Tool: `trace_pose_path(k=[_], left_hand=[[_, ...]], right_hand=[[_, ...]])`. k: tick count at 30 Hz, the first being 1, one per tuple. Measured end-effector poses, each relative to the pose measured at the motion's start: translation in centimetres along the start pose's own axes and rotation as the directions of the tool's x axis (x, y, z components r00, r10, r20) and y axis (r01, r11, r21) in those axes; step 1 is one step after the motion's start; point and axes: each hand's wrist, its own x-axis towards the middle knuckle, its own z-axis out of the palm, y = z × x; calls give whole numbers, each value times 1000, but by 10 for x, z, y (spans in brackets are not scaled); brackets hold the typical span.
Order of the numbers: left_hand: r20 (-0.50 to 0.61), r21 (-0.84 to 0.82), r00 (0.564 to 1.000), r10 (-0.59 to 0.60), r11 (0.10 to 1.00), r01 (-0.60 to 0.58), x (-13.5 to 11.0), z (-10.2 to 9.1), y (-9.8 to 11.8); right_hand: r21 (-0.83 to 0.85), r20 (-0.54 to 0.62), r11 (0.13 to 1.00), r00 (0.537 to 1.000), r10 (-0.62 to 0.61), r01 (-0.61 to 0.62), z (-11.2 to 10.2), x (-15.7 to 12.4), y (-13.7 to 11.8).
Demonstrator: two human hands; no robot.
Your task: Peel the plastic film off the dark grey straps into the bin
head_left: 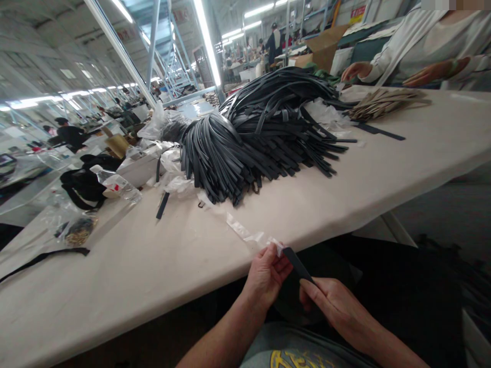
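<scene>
Between my hands runs a dark strap (296, 262), close to the table's front edge. My right hand (326, 299) is closed round its lower part, thumb on top. At the strap's upper end, my left hand (266, 271) pinches a strip of thin white plastic film (245, 232) with thumb and fingers. The film trails from there onto the table. Whether the left fingers also grip the strap's end cannot be made out. Beyond my hands lies a big heap of dark straps (230, 153) on the table.
On the pale table (134, 266) stand a plastic bottle (120, 186), a black bag (82, 186) and a bag of small brass-coloured parts (80, 230). A short dark strip (162, 206) lies nearer. At the right, a co-worker's hands (356, 71) are beside brown straps (383, 105).
</scene>
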Motion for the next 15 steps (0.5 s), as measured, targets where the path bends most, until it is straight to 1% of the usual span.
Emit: trace_pose_path(k=[6, 10, 13, 15], left_hand=[[29, 34, 1000, 6, 999, -7, -3, 0, 1], [33, 55, 999, 1, 998, -3, -10, -3, 0], [25, 101, 999, -26, 995, 24, -16, -7, -12], [41, 136, 997, -58, 989, 51, -19, -10, -24]], right_hand=[[-9, 42, 1000, 999, 7, -7, 0, 1, 2], [28, 119, 1000, 993, 7, -11, -3, -5, 5], [106, 177, 994, 984, 12, -31, -2, -7, 3], [153, 220, 985, 974, 45, -80, 0, -7, 0]])
